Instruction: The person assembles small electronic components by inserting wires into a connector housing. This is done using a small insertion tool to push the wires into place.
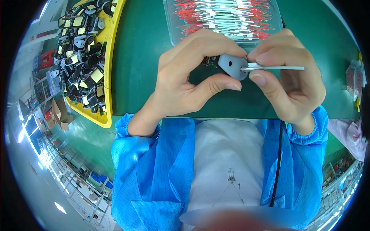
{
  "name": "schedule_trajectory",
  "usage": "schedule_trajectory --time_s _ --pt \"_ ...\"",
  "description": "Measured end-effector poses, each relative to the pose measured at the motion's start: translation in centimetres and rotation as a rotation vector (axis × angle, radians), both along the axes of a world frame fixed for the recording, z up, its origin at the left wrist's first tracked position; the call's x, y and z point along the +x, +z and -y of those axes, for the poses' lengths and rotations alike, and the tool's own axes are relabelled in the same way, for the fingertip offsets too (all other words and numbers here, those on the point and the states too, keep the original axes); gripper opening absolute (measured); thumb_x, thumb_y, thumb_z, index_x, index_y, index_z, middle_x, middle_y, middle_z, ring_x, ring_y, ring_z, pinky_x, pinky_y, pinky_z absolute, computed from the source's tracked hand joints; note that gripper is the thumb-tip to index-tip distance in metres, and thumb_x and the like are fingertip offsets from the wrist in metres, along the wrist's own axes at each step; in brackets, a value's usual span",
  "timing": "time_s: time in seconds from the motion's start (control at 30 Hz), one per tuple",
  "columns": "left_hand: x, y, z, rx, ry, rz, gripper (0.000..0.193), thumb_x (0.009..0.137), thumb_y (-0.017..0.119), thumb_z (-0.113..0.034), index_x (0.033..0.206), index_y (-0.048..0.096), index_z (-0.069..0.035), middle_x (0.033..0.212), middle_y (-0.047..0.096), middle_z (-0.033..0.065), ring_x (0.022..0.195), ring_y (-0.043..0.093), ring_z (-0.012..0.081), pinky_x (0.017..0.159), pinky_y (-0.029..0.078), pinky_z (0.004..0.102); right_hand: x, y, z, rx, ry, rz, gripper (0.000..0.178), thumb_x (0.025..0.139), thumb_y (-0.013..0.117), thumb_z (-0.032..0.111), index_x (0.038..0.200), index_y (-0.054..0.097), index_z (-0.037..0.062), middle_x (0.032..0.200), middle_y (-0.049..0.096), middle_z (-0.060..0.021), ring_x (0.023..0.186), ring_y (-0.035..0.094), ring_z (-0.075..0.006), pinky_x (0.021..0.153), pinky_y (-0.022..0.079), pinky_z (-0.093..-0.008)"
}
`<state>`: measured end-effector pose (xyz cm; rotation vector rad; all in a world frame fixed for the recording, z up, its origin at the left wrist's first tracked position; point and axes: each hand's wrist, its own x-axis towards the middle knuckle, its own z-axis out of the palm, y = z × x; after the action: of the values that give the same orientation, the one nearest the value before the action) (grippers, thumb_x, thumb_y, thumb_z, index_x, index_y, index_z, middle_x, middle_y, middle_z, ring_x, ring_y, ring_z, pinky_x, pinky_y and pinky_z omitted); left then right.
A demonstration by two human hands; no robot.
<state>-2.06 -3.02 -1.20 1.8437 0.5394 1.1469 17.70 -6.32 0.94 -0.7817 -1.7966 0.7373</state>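
Observation:
My left hand [192, 73] pinches a small electronic assembly between thumb and fingers. Its grey rounded cap [232, 66] has a dark oval hole and faces right, while dark parts [210, 61] show behind it. My right hand [291, 69] is closed on a white wire [283, 68] that carries a short white tag near the cap. The wire's left end meets the cap's right part; whether it goes inside cannot be made out. Both hands are raised over the green table, close together.
A clear plastic tray [169, 29] at the far middle holds many red, white and pale green wires [223, 17]. At the left, a yellow bin [108, 77] is heaped with similar grey-capped assemblies [79, 43]. A clear container [354, 77] stands at the right table edge. A black cable [278, 165] hangs in front of me.

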Motion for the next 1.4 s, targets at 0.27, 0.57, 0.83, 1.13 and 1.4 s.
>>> schedule_trajectory --time_s 0.27,0.57,0.83,1.13,1.4 --pt "0.2 -0.5 0.1 0.003 0.01 -0.004 0.038 0.07 0.076 -0.018 0.099 0.057 -0.001 0.093 0.061 0.0099 0.083 0.059 0.0247 0.073 0.048 0.0317 0.2 0.2 -1.0 0.179 0.01 0.151 0.021 0.073 0.069 -0.001 0.089 0.057 -0.0082 0.082 0.057 -0.0184 0.07 0.053 -0.0233 0.06 0.041 -0.032" --pt "0.2 -1.1 0.8 -0.032 -0.002 0.017 0.037 0.071 0.076 -0.017 0.097 0.055 -0.001 0.092 0.059 0.0117 0.081 0.058 0.0258 0.07 0.047 0.0309 -0.6 -1.1 -0.3 0.06 0.031 0.047 0.018 0.074 0.066 -0.003 0.087 0.055 -0.0075 0.079 0.057 -0.0163 0.065 0.052 -0.0231 0.056 0.039 -0.0318" --pt "1.2 -1.1 2.3 -0.155 0.058 0.15 0.038 0.074 0.074 -0.013 0.101 0.052 0.002 0.094 0.059 0.0134 0.081 0.058 0.0196 0.069 0.048 0.0266 -0.9 -1.8 -0.9 0.307 0.008 0.111 0.022 0.076 0.066 -0.002 0.093 0.052 -0.0045 0.079 0.055 -0.0139 0.064 0.05 -0.021 0.056 0.039 -0.0312" --pt "-0.2 -1.2 1.1 0.141 -0.017 -0.031 0.048 0.077 0.072 -0.018 0.108 0.045 0.006 0.103 0.054 0.0213 0.087 0.057 0.0218 0.074 0.046 0.0278 -1.1 -1.1 -0.5 0.139 0.077 0.048 0.019 0.075 0.066 -0.003 0.089 0.055 -0.0072 0.078 0.057 -0.015 0.062 0.051 -0.0205 0.054 0.038 -0.0325" --pt "0.8 -0.7 1.7 -0.116 0.098 0.053 0.037 0.071 0.075 -0.011 0.1 0.055 0.001 0.093 0.058 0.0127 0.078 0.058 0.0236 0.066 0.047 0.0287 0.0 -0.9 -1.0 -0.114 0.079 0.038 0.027 0.076 0.07 0.007 0.093 0.057 -0.0089 0.084 0.058 -0.0157 0.074 0.052 -0.0221 0.065 0.04 -0.0311"
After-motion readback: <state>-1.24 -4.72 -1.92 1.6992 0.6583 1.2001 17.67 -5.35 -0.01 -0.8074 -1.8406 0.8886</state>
